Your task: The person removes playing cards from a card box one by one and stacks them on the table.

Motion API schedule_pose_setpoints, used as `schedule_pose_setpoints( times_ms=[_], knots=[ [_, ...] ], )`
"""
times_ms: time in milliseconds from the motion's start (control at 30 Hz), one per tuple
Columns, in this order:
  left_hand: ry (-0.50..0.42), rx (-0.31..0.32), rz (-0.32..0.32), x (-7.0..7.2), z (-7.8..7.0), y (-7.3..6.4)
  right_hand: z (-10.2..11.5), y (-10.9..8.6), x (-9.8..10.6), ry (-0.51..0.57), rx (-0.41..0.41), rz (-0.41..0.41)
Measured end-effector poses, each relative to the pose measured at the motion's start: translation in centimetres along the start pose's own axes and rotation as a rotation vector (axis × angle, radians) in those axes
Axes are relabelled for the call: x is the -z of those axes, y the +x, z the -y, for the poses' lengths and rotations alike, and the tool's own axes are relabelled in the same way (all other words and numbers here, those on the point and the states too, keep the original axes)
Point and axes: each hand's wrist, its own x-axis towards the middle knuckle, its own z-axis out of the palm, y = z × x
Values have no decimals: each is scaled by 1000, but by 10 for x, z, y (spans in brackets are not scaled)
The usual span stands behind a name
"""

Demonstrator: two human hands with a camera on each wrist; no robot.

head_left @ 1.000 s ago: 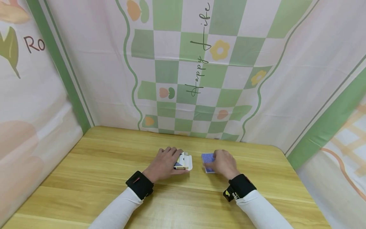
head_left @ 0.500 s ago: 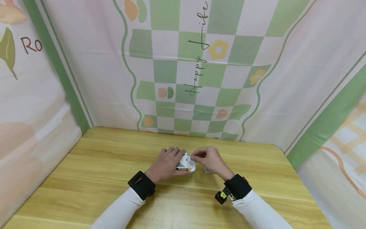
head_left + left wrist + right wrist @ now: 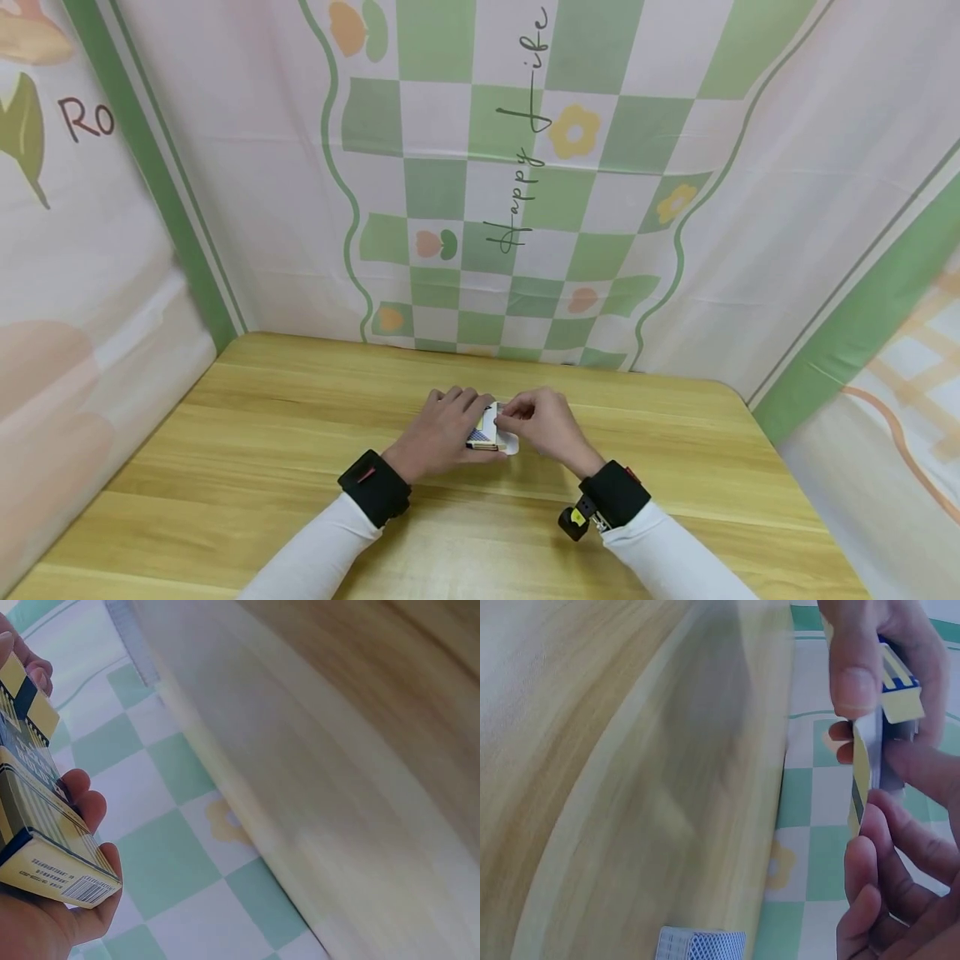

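My left hand [image 3: 442, 432] grips a small playing-card box [image 3: 483, 427] from the left, its open end facing right. In the left wrist view the card box [image 3: 56, 862] shows yellow and dark blue printing, with a barcode on its end and fingers wrapped round it. My right hand [image 3: 551, 423] is at the open end, where thumb and forefinger pinch the pale lid flap [image 3: 862, 765] in the right wrist view. A deck of blue-patterned cards [image 3: 703, 945] lies on the table beneath the right hand; in the head view that hand hides it.
The wooden table [image 3: 300, 417] runs back to a hanging cloth [image 3: 517, 192] with green checks. More printed cloth [image 3: 90, 292] closes off the left side. Black bands [image 3: 375, 486] are strapped round both wrists.
My right hand has left the blue card deck and moved left to the box's lid flap, which it now pinches. My left hand has shifted slightly right with the box.
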Motion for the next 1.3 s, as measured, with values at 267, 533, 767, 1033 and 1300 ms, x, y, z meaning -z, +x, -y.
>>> schedule_pose_setpoints(
  times_ms=[267, 533, 767, 1033, 1300],
  knots=[
    [13, -11, -5, 1, -3, 2, -2, -3, -2, -57, -35, -53],
    [-22, 17, 13, 1, -3, 1, -2, -5, 6, 83, -95, 57],
    [-34, 51, 43, 3, 1, -1, -3, -4, 14, 112, -166, 39],
    [-46, 76, 45, 6, 7, -4, -10, -4, 20, 136, -214, 23],
    [-53, 92, 56, 7, 11, -8, -10, -7, 24, 164, -247, 35]
  ],
)
